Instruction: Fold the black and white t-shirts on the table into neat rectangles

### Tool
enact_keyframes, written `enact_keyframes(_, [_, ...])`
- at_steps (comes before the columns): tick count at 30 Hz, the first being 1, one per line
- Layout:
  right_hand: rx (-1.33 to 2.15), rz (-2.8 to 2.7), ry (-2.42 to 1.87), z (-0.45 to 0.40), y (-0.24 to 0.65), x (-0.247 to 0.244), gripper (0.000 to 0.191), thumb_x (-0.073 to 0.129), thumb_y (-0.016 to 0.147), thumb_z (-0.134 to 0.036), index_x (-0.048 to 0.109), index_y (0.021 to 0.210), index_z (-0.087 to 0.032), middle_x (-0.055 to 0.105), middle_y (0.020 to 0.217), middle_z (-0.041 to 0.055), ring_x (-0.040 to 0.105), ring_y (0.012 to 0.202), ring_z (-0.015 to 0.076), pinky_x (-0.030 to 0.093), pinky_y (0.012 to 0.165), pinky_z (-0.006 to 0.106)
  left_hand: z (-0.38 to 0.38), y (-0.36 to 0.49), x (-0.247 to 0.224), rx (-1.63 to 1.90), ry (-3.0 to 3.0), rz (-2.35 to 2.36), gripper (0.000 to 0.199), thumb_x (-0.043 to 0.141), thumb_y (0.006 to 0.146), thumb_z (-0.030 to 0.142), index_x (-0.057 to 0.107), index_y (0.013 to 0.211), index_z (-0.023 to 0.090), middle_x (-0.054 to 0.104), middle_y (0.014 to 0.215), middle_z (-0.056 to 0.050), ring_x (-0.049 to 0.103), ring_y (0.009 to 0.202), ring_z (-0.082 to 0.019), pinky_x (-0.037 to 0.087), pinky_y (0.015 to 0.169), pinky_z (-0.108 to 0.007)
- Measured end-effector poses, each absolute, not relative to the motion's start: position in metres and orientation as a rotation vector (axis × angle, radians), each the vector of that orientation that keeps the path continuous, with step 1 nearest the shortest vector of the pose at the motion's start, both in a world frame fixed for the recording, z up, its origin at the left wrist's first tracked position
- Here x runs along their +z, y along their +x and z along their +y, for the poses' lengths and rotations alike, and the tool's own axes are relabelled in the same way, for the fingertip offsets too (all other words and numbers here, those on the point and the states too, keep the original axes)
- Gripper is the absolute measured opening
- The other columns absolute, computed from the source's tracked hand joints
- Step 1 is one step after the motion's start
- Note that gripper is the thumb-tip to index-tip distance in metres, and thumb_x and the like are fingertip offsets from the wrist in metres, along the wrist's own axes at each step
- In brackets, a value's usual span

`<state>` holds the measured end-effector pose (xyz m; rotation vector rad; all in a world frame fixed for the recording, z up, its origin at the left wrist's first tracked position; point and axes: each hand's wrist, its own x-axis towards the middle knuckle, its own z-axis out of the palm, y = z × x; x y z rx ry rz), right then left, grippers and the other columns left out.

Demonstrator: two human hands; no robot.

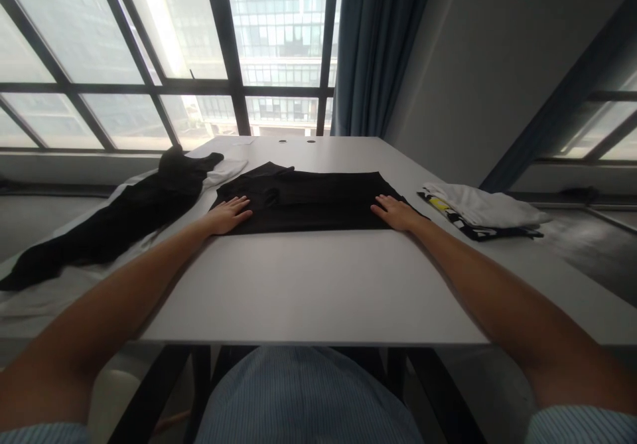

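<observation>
From where I stand, a person in a striped blue top (308, 397) is at the near edge of a white desk (318, 285), both arms stretched forward across it. A black cloth (318, 205) lies crosswise in the middle of the desk, flattened into a long, low shape, its near edge fairly straight and parallel to the desk's near edge. The left hand (229, 216) rests palm down on the left end of the cloth, its grip spread, the thumb out to the side. The right hand (395, 213) rests the same way on the right end, its grip spread too, with the fingers pointing in toward the middle. Near the left hand the cloth is rumpled, and its far left part bunches up into a small peak. Farther left, a black garment (124, 215) sprawls in a loose heap over white fabric (226, 170), reaching toward the near left side of the desk. On the right, just beyond the right hand, a folded white cloth (490, 206) sits on top of a black, white and yellow patterned cloth (450, 217). Past the far edge of the desk stand a dark-framed window (283, 26) and a blue curtain (381, 46).
</observation>
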<state>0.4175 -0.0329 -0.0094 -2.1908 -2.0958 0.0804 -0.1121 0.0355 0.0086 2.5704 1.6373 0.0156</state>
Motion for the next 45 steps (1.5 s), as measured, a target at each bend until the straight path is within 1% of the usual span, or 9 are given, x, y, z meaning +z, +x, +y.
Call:
enact_keyframes(11, [0.030,-2.050,-2.241,-0.029,0.432,-0.012,0.077,0.022,0.099,-0.066,0.037,0.158,-0.019,0.029,0.167,0.0111,0.024,0.155,0.0281,0.023,0.124,0.052,0.053,-0.162,0.007,0.033,2.383,1.876,0.080,0.024,0.097,0.064,0.032,0.162,0.018,0.018,0.170,-0.008,0.016,0.157,-0.028,0.018,0.125,-0.044])
enact_keyframes(16, [-0.046,-2.056,-2.166,-0.034,0.431,-0.008,0.071,0.029,0.099,-0.063,0.051,0.148,-0.016,0.045,0.158,0.0163,0.041,0.147,0.0315,0.034,0.119,0.051,0.052,-0.174,0.022,-0.029,2.355,1.750,0.079,0.050,0.090,0.064,0.045,0.156,0.021,0.030,0.166,-0.010,0.034,0.151,-0.032,0.029,0.121,-0.037])
enact_keyframes(19, [-0.100,-2.090,-2.161,-0.043,0.426,0.000,0.071,0.035,0.097,-0.066,0.056,0.142,-0.016,0.052,0.153,0.0168,0.048,0.141,0.0338,0.038,0.116,0.051,0.048,-0.184,0.032,-0.093,2.254,1.823,0.087,0.062,0.087,0.059,0.036,0.160,0.020,0.037,0.162,-0.015,0.043,0.145,-0.033,0.038,0.116,-0.038])
enact_keyframes(26, [-0.129,-2.261,-2.084,-0.063,0.413,0.027,0.070,0.052,0.087,-0.073,0.068,0.127,-0.019,0.066,0.135,0.0158,0.063,0.122,0.0358,0.048,0.106,0.049,0.020,-0.195,0.060,-0.251,2.289,1.768,0.123,0.084,0.062,0.048,0.023,0.164,0.019,0.013,0.169,-0.018,0.025,0.152,-0.041,0.032,0.120,-0.047])
enact_keyframes(29, [-0.212,-2.214,-1.988,-0.065,0.401,0.033,0.063,0.050,0.091,-0.068,0.070,0.124,-0.018,0.067,0.132,0.0155,0.064,0.120,0.0352,0.049,0.105,0.049,0.004,-0.160,0.063,-0.092,2.492,1.620,0.102,0.067,0.079,0.057,0.024,0.164,0.020,0.014,0.170,-0.013,0.019,0.155,-0.034,0.022,0.124,-0.044])
enact_keyframes(31, [-0.199,-2.198,-1.884,-0.064,0.390,0.031,0.059,0.047,0.094,-0.063,0.068,0.126,-0.018,0.065,0.135,0.0152,0.063,0.123,0.0338,0.048,0.107,0.048,-0.005,-0.126,0.056,0.060,2.633,1.466,0.070,0.041,0.097,0.056,0.039,0.158,0.021,0.029,0.167,-0.008,0.026,0.154,-0.027,0.016,0.126,-0.042])
enact_keyframes(33, [-0.132,-2.219,-1.794,-0.062,0.380,0.025,0.058,0.045,0.097,-0.060,0.067,0.129,-0.017,0.063,0.139,0.0152,0.060,0.127,0.0320,0.046,0.111,0.047,-0.011,-0.092,0.042,0.094,2.696,1.386,0.058,0.030,0.102,0.049,0.051,0.151,0.024,0.043,0.161,-0.006,0.036,0.150,-0.023,0.013,0.126,-0.043])
enact_keyframes(40, [0.067,-2.255,-1.797,-0.051,0.371,-0.001,0.067,0.042,0.098,-0.063,0.053,0.147,-0.020,0.048,0.156,0.0134,0.042,0.146,0.0293,0.032,0.123,0.047,0.003,-0.062,0.012,0.025,2.636,1.336,0.068,0.022,0.102,0.052,0.026,0.163,0.021,0.015,0.170,-0.007,0.011,0.158,-0.023,0.011,0.125,-0.048])
enact_keyframes(45, [0.037,-2.271,-1.690,-0.059,0.355,0.003,0.071,0.042,0.097,-0.064,0.048,0.152,-0.020,0.044,0.159,0.0136,0.038,0.149,0.0308,0.028,0.124,0.051,-0.002,-0.065,0.017,0.102,2.660,1.394,0.072,0.023,0.102,0.056,0.026,0.163,0.019,0.015,0.170,-0.008,0.011,0.158,-0.025,0.010,0.125,-0.049])
